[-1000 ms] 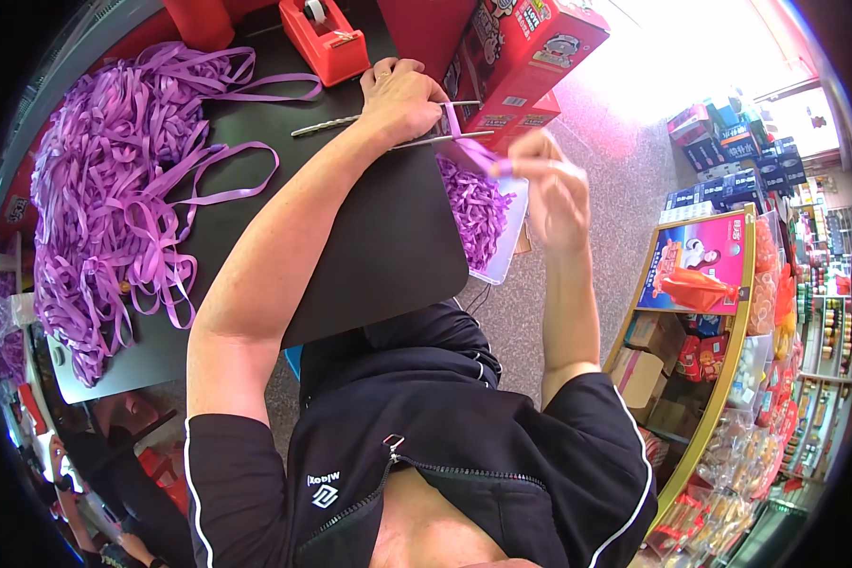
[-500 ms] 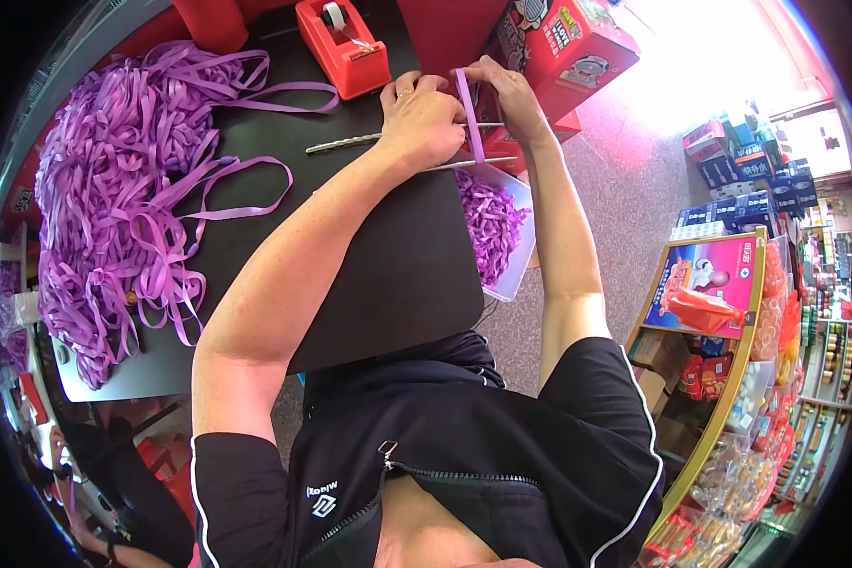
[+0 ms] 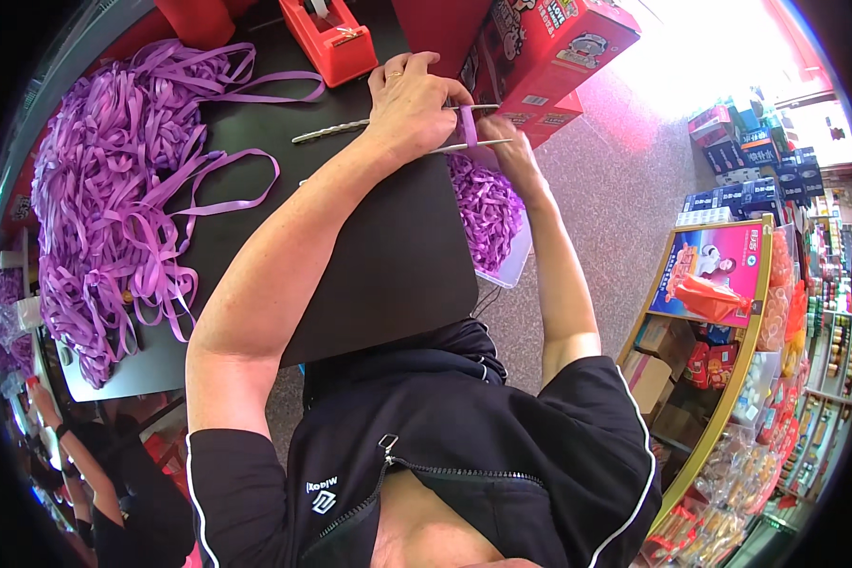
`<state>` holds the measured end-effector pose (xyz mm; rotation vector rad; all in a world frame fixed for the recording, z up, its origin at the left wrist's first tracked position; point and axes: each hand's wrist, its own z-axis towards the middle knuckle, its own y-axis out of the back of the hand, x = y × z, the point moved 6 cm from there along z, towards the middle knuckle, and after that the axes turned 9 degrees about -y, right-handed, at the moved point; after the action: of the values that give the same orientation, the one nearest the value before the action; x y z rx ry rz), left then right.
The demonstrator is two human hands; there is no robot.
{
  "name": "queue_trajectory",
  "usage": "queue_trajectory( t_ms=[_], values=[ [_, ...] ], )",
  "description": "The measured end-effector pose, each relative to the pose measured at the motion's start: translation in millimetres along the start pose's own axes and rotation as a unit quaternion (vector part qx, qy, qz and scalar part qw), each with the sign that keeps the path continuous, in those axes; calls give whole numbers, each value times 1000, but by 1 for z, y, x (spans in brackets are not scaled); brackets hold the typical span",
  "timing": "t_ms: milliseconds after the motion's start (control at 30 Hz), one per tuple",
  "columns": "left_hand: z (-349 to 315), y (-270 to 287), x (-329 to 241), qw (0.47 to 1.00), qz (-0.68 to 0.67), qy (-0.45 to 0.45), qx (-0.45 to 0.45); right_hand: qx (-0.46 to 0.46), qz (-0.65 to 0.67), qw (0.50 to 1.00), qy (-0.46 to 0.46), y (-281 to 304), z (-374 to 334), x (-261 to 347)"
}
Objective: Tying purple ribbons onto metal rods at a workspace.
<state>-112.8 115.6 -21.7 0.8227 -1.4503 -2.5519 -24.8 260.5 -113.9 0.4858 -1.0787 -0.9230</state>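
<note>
Two thin metal rods [image 3: 327, 133] stick out over the table's right edge, the far one with a twisted pattern. My left hand [image 3: 413, 106] is closed around the far rod, fingers curled by a purple ribbon [image 3: 468, 127] that spans both rods near their right ends. My right hand [image 3: 515, 159] is just right of and below the rod tips; its fingers are blurred and partly hidden, so I cannot see whether it grips the ribbon. Beneath the rods, a translucent bin [image 3: 514, 262] holds a pile of folded purple ribbon pieces [image 3: 486, 216].
A big heap of loose purple ribbon [image 3: 114, 199] covers the left of the dark table [image 3: 379, 275], with loops trailing right. A red tape dispenser [image 3: 336, 47] and red carton [image 3: 554, 47] stand at the far side. A stocked display shelf [image 3: 701, 327] is at right; another person's arm [image 3: 90, 464] shows lower left.
My right hand has dropped from above the rods to beside their tips. The ribbon, earlier stretched up past the rods, now lies short across them.
</note>
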Motion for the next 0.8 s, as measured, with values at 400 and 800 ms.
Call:
queue_trajectory(
  t_ms=[400,800],
  values=[
    [2,-2,3,1000,6,2,20,56,174,962,-202,-11,-7,19],
    [13,6,1,992,-8,41,118,29,348,861,-370,31,-35,79]
  ],
)
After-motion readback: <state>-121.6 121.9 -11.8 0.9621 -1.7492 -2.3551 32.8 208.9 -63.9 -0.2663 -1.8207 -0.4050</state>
